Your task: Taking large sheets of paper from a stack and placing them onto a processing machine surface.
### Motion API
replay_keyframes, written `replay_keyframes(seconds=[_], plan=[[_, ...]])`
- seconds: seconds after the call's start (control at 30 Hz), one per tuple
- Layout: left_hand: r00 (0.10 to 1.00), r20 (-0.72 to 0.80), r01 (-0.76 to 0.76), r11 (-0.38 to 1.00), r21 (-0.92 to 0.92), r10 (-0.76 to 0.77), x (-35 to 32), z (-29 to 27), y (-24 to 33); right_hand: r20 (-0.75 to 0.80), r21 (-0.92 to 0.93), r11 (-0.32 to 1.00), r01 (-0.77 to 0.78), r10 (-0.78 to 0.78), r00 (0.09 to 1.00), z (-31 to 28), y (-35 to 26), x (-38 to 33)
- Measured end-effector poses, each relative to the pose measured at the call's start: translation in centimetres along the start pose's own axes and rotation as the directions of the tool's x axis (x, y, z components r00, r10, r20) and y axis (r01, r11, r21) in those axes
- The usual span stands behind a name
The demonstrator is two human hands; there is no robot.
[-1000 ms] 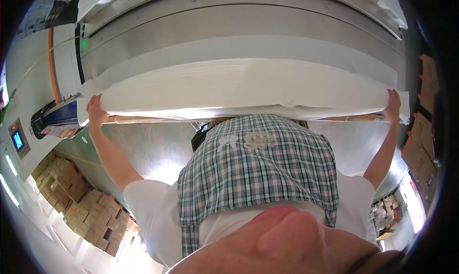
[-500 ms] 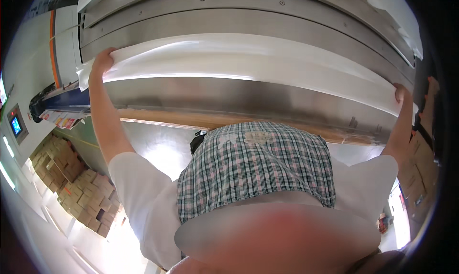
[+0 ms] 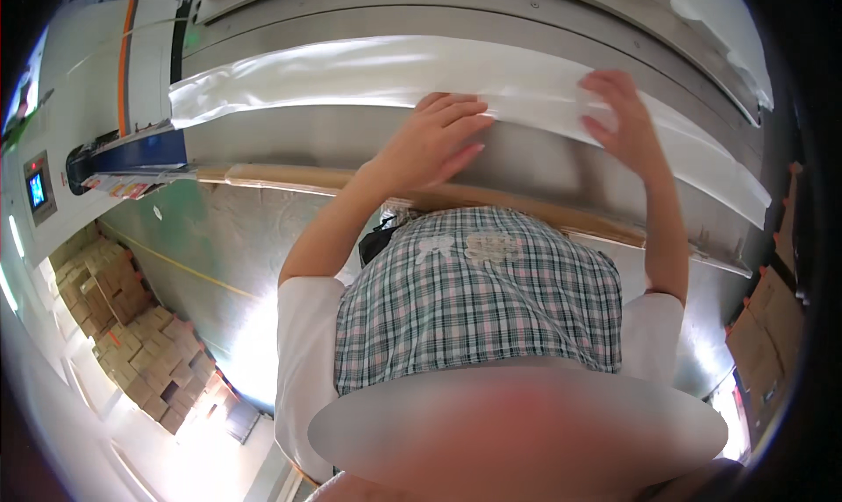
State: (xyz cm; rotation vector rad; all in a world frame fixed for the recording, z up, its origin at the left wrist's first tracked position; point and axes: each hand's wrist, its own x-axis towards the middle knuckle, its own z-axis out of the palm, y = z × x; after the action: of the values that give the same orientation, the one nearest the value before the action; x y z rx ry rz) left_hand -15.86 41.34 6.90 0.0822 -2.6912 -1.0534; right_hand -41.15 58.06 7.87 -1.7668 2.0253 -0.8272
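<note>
white strip (image 3: pixel 421 68), left hand (image 3: pixel 434 141) at its edge, right hand (image 3: pixel 626 123) overlapping

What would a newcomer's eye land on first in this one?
Probably the long, glossy white strip curving across the grey metal surface, with the left hand at its lower edge near the middle and the blurred right hand farther right. Next comes the checked apron at the picture's centre, then the piled brown boxes at lower left.
</note>
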Motion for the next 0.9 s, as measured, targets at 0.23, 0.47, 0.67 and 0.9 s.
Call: replay_keyframes(seconds=[0.23,0.47,0.67,0.9], plan=[[0.963,-0.198,0.264,0.789,0.555,-0.184,-7.6,-5.3,-8.8,-0.070,-0.102,0.995,-0.024,0.016,0.997,4.5,-3.3,1.5],[0.850,-0.481,0.520,0.493,0.698,-0.214,-19.8,-18.3,-23.9,-0.143,-0.262,0.962,-0.083,0.046,0.989,6.8,-6.5,3.9],[0.711,-0.584,0.703,0.358,0.615,-0.392,-25.8,-26.7,-31.2,-0.170,-0.322,0.927,-0.192,0.143,0.975,9.5,-8.8,5.7],[0.380,-0.709,0.921,0.173,0.349,-0.595,-28.7,-35.2,-35.2,-0.216,-0.361,0.915,-0.179,0.104,0.971,10.9,-9.8,6.4]])
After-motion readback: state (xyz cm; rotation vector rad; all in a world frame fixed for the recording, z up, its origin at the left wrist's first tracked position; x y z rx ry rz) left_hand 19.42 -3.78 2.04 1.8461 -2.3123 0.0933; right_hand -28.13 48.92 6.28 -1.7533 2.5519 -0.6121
